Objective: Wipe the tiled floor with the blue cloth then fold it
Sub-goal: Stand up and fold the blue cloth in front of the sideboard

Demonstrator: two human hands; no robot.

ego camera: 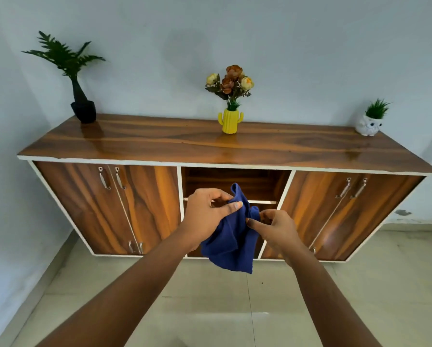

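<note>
We record a blue cloth of soft, matt, slightly napped fabric; a sideboard in glossy wood-grain veneer, its top reflecting light, with white matt edging; door handles of shiny metal; a floor of smooth, pale, lightly glossy tiles; a yellow vase of ribbed, glazed-looking ceramic; a matt painted wall.
</note>
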